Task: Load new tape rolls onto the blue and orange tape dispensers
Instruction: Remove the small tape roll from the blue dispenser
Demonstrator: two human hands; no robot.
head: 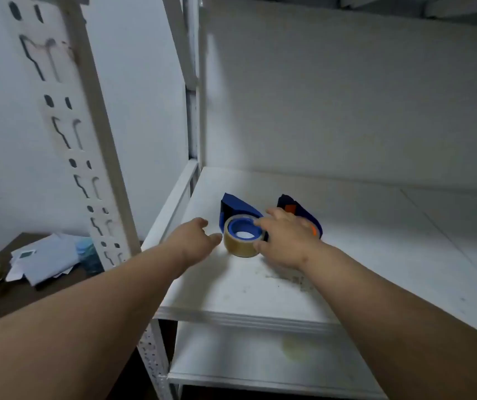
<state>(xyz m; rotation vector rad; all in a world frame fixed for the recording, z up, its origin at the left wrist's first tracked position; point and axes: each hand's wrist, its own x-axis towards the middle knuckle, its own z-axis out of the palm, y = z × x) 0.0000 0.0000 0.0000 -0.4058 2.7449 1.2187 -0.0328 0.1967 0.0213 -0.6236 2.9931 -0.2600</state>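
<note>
A white metal shelf carries two tape dispensers side by side near its left end. The blue dispenser lies flat with a brownish tape roll seated on its blue hub. Just to its right lies what looks like the orange dispenser, partly hidden. Gritty dirt speckles the board nearer the front edge.

**Hidden behind the right hand**

The right hand covers most of the orange-marked dispenser right of centre, and its fingers hide the tape roll's right side. Lower left, the papers are too blurred to read. Both forearms run off the bottom edge.
</note>
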